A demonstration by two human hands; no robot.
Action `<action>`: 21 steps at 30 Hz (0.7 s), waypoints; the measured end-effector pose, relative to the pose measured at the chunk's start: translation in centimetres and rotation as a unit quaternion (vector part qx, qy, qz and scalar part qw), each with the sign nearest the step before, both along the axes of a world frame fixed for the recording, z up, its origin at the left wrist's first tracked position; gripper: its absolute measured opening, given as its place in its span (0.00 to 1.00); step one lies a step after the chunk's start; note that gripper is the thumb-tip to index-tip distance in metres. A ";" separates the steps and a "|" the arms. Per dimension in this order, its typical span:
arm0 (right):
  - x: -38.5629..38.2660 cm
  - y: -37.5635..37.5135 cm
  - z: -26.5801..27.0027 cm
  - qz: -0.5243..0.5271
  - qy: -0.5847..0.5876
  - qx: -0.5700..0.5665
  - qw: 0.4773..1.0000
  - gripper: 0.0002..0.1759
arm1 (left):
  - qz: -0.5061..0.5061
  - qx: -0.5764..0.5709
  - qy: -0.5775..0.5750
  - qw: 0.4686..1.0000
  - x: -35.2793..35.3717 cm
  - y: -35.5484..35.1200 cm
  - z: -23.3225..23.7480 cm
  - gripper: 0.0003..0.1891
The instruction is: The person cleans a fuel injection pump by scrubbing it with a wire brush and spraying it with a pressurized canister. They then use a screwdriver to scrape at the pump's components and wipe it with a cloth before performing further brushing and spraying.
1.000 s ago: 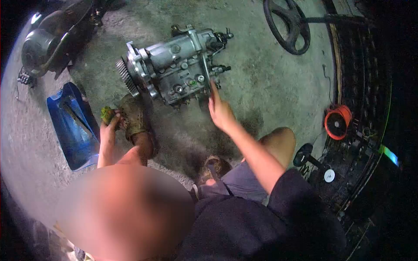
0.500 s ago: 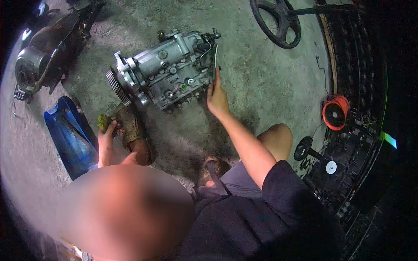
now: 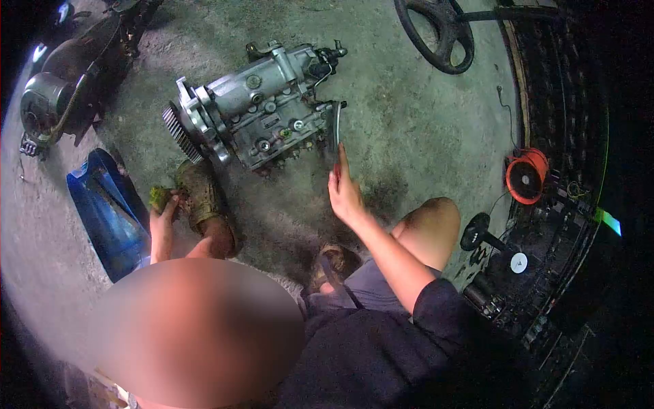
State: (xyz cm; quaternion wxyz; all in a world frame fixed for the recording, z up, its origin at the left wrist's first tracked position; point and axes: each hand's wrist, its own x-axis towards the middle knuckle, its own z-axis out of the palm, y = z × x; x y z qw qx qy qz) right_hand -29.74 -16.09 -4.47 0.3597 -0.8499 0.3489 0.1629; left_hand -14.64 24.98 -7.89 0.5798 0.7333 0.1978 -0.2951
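Concrete floor [image 3: 402, 129], one metal machine [image 3: 262, 102], right hand [image 3: 347, 195] gripping one tool [image 3: 338, 124], left hand [image 3: 163, 217] pinching one green pad [image 3: 159, 197]

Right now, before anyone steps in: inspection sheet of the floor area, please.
Surface: concrete floor, dark-stained in places.
Job's things: metal unit with a toothed gear at one end; yellow-green pad; thin pale-edged tool.
Clutter: blue scoop beside the left shoe, a long thin piece lying in it.
Hands: left holds the pad; right holds the tool, its end by the unit, contact unclear.
Cables: thin dark cable on the floor, right side.
Surroundings: steering wheel, orange round housing, dark machine part upper left; right edge too dark to read.
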 end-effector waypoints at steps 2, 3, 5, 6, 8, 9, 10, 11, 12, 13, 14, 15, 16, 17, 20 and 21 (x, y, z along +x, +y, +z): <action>2.3 -2.7 -2.5 0.030 -0.079 -0.044 0.995 0.41 | -0.001 0.007 -0.027 1.000 -0.8 0.5 -1.0 0.15; 4.5 -4.8 -2.9 0.057 -0.052 -0.054 0.996 0.42 | -0.003 0.020 -0.062 0.998 -1.0 0.5 -1.2 0.15; 8.1 -9.0 -2.4 0.126 -0.026 -0.107 0.986 0.43 | -0.010 0.031 -0.081 0.996 -0.5 0.1 -0.5 0.15; 8.9 -11.1 -1.9 0.171 -0.025 -0.149 0.974 0.43 | -0.011 0.029 -0.061 0.998 -0.4 -0.3 0.5 0.15; 9.3 -14.1 0.0 0.204 0.014 -0.202 0.958 0.42 | -0.007 0.026 -0.058 0.998 -0.5 -0.6 1.9 0.15; 9.2 -15.4 0.9 0.221 0.030 -0.227 0.948 0.42 | -0.001 0.027 -0.078 0.997 -0.6 -0.7 2.5 0.15; 8.7 -16.7 1.7 0.260 0.036 -0.234 0.936 0.39 | -0.005 0.035 -0.091 0.995 -0.4 -0.5 3.0 0.15; 8.0 -18.1 2.4 0.297 0.041 -0.240 0.923 0.37 | -0.009 0.043 -0.104 0.994 -0.3 -0.4 3.7 0.15; 7.0 -19.4 3.0 0.332 0.045 -0.244 0.910 0.34 | -0.024 0.059 -0.108 0.992 0.3 0.3 4.4 0.15; 5.7 -20.6 3.6 0.333 0.028 -0.251 0.909 0.32 | -0.042 0.069 -0.135 0.988 0.6 0.1 5.9 0.15; 4.2 -21.8 4.4 0.333 0.011 -0.257 0.907 0.31 | -0.060 0.078 -0.161 0.982 0.9 -0.1 7.4 0.15; 2.4 -22.9 4.8 0.333 -0.005 -0.264 0.905 0.29 | -0.072 0.091 -0.186 0.976 1.3 -0.5 9.3 0.15; 0.1 -23.8 4.1 0.272 0.007 -0.258 0.927 0.27 | -0.082 0.104 -0.201 0.971 1.4 -0.9 11.2 0.15; -2.6 -24.7 2.2 0.211 0.017 -0.251 0.945 0.26 | -0.085 0.116 -0.215 0.966 1.6 -1.1 13.0 0.16; -13.0 -30.1 -9.5 0.093 0.077 -0.204 0.972 0.21 | -0.088 0.151 -0.245 0.954 1.6 -1.7 18.3 0.16; -15.1 -30.6 -11.5 0.042 0.076 -0.169 0.982 0.19 | -0.089 0.169 -0.252 0.949 1.3 -1.8 20.3 0.16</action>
